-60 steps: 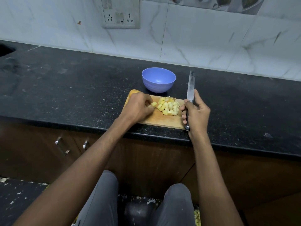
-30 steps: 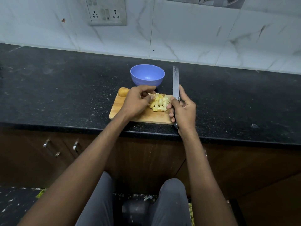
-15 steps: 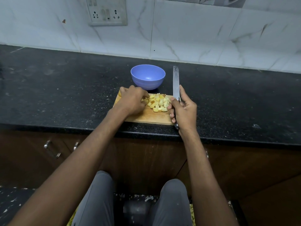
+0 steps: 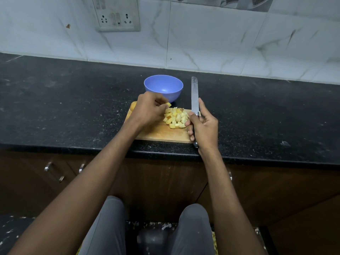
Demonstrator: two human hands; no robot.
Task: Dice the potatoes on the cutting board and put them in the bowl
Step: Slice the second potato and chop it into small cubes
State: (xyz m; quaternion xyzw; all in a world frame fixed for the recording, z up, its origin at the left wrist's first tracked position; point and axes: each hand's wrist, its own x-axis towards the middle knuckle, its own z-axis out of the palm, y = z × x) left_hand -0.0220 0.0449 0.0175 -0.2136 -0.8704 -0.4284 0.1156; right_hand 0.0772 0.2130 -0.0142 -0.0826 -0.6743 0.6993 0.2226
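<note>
Fingers (image 4: 161, 107) of the left hand (image 4: 149, 109) pinch a potato cube (image 4: 168, 104) near the bowl (image 4: 163, 87), right hand (image 4: 203, 126) grips the knife (image 4: 194, 96); dicing looks done, pile (image 4: 175, 117) sits on the cutting board (image 4: 158, 133), bowl looks empty, transfer barely begun.

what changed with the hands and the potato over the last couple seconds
The left hand has lifted off the diced potato pile toward the blue bowl, pinching one potato cube. The right hand still grips the knife; bowl still empty.
</note>
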